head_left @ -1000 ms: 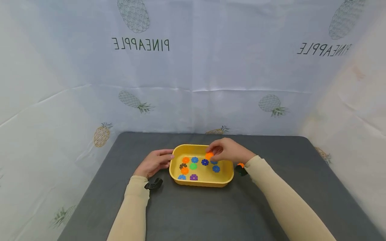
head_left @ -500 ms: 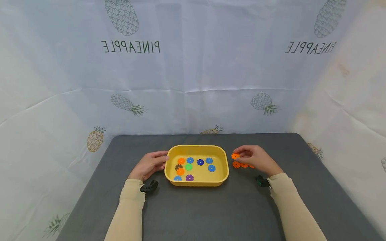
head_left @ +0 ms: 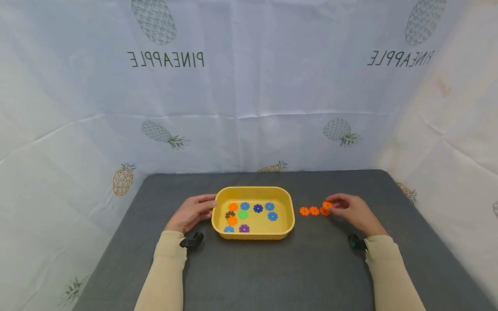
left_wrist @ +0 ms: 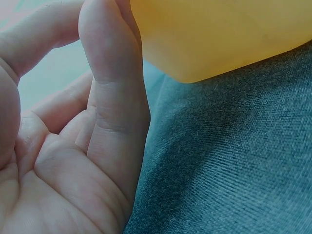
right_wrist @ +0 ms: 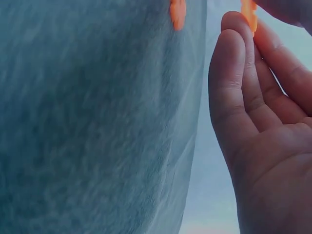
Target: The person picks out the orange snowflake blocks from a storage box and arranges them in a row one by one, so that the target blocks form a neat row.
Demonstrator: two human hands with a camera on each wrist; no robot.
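A white curtain [head_left: 249, 86] printed with pineapples hangs behind the yellow tray [head_left: 253, 236], which sits on a dark grey table [head_left: 256, 276]. The left hand [head_left: 191, 212] grips the tray's left rim. Well right of the tray, the right hand [head_left: 352, 209] pinches an orange disc [head_left: 327, 204] narrowly at the near end of its fingers, by the tray-far end of an orange row [head_left: 314, 211] (contact unclear). Inside the tray lie mixed discs [head_left: 258, 208].
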